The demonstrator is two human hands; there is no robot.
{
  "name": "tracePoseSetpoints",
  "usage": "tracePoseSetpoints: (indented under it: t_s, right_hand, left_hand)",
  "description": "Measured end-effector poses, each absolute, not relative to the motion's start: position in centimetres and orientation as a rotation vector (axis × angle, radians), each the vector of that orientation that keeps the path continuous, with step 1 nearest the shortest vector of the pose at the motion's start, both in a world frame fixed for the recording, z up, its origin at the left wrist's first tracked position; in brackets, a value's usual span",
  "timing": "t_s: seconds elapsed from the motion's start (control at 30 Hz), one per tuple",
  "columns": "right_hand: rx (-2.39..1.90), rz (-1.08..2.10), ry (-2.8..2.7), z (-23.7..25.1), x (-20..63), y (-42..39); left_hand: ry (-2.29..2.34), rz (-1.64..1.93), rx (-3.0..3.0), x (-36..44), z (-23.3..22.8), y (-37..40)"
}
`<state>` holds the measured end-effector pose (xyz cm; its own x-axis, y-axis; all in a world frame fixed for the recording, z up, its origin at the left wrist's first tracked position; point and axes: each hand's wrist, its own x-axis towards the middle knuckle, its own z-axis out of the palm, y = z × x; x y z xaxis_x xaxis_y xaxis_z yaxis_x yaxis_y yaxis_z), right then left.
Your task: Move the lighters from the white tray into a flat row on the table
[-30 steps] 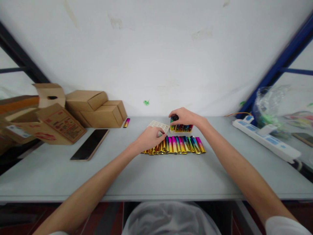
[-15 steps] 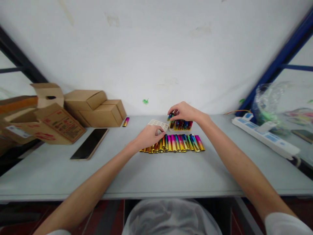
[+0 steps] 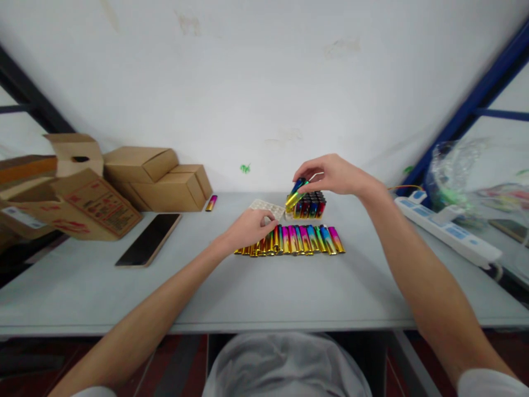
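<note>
**One lighter lifted clear of the tray**

Two hands of mine are over the grey table (image 3: 264,292), which carries everything else. Cardboard boxes (image 3: 157,179) are stacked at the far left against the wall, a dark phone (image 3: 149,239) lies flat in front of them, and a white power strip (image 3: 448,231) runs along the right side. Across the middle lies a row of rainbow lighters (image 3: 291,240), side by side and touching. Just behind it stands the small tray of upright lighters (image 3: 309,205), with a white blister sheet (image 3: 266,209) to its left.

My right hand (image 3: 334,173) hovers above that tray, fingertips pinched on one lighter (image 3: 296,193), which hangs tilted with its gold end down and free of the tray. My left hand (image 3: 248,229) rests at the row's left part, fingers curled loosely; I cannot tell whether they grip anything.

By my reading, I am mid-transfer: pulling one piece out to join the row. Next move calls for turning it flat and matching its direction to its neighbours. A stray pink lighter (image 3: 211,203) lies by the boxes.
</note>
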<state>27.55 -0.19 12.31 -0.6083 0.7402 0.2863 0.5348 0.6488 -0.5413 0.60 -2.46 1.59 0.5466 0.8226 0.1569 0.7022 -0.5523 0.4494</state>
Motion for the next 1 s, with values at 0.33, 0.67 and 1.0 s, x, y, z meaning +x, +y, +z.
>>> tracePoseSetpoints:
  t_s: [0.33,0.67,1.0]
  right_hand:
    - [-0.860,1.189,-2.466,11.8,27.5,-3.4]
    - [-0.789,1.260,-2.156,7.9,27.8,-2.6]
    - [-1.020,1.222,-1.966,3.6,29.2,-2.3]
  left_hand:
    - [0.987,0.920,2.183,1.6,3.8,-4.0]
    - [0.751,0.815,1.758,3.3,2.5,-4.2]
    - [1.030,0.798,2.159,5.0,3.2,-4.9]
